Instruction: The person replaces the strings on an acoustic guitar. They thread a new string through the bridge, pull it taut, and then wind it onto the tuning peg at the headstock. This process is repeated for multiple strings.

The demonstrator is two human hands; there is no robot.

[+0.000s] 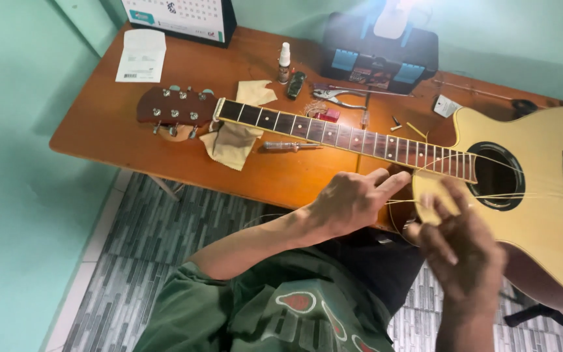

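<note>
At lower right of the frame, the left hand (353,199) and blurred right hand (457,251) pinch thin, springy, likely slippery strings (522,194) trailing off the guitar (529,169) on the table (99,130), best taken near their loose ends.

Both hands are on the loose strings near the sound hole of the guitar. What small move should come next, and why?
Probably gather the loose strings clear of the guitar body. They lie slack and splayed across the sound hole, the left hand and right hand already pinch them, and the neck looks bare.
</note>
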